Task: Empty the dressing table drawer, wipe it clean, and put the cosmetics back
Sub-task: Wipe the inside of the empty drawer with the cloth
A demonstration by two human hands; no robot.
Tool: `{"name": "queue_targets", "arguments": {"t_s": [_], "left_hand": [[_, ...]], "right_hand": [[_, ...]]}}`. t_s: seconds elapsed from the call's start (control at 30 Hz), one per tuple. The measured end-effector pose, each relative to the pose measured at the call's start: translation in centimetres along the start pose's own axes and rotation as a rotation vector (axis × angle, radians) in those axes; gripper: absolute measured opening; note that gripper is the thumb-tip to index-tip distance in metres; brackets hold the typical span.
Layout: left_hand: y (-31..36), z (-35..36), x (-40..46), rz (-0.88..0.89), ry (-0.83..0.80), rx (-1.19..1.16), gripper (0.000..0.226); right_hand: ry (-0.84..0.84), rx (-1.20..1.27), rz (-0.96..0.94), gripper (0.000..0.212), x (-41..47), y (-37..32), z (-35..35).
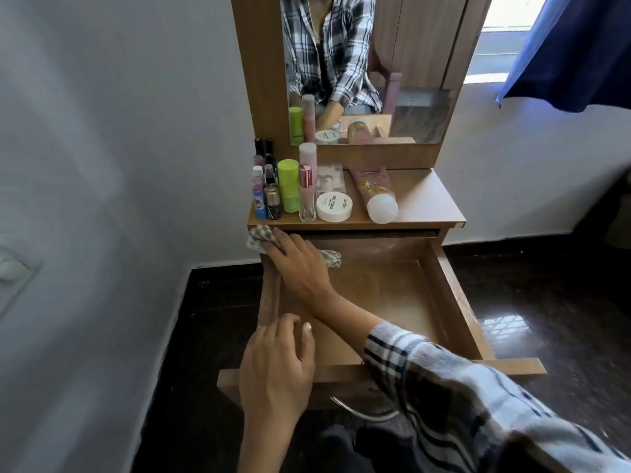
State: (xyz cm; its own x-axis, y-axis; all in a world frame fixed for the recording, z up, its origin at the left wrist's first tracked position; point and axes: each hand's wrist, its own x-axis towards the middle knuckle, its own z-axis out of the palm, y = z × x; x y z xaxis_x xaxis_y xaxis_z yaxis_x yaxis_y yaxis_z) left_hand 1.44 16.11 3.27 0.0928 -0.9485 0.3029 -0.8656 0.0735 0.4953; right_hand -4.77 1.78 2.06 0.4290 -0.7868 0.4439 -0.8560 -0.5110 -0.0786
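The wooden drawer (454, 302) is pulled out and has nothing in it but a checked cloth (259, 237). My right hand (300, 264) presses that cloth against the drawer's far left corner, part of it bunched over the left wall. My left hand (276, 367) rests on the drawer's front left edge, fingers spread over the rim. The cosmetics stand on the tabletop (426, 199): a green bottle (289, 186), a pink perfume bottle (306, 196), a round white jar (334, 207), a pink tube (374, 194) lying flat, and several small bottles (266, 186) at the left.
A mirror (409, 63) rises behind the tabletop and reflects a checked shirt. A white wall lies to the left, a blue curtain (580, 52) at upper right, and dark glossy floor (532, 322) around the table. A metal handle (362, 409) sticks out of the drawer front.
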Motion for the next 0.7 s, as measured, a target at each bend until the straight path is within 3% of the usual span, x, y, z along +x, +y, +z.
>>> {"name": "queue_targets", "arguments": {"t_s": [0.13,0.33,0.7], "left_hand": [[0.0,0.1,0.0,0.050,0.017,0.028,0.005],[-0.1,0.1,-0.1,0.022,-0.016,0.025,0.011],[0.0,-0.4,-0.2,0.017,-0.038,-0.031,0.026]], "right_hand": [[-0.097,-0.043,0.001,0.046,1.4,-1.3,1.2],[-0.121,-0.116,0.073,0.034,1.1,-0.4,1.4],[-0.316,-0.449,0.489,0.039,-1.3,4.0,-1.0]]}}
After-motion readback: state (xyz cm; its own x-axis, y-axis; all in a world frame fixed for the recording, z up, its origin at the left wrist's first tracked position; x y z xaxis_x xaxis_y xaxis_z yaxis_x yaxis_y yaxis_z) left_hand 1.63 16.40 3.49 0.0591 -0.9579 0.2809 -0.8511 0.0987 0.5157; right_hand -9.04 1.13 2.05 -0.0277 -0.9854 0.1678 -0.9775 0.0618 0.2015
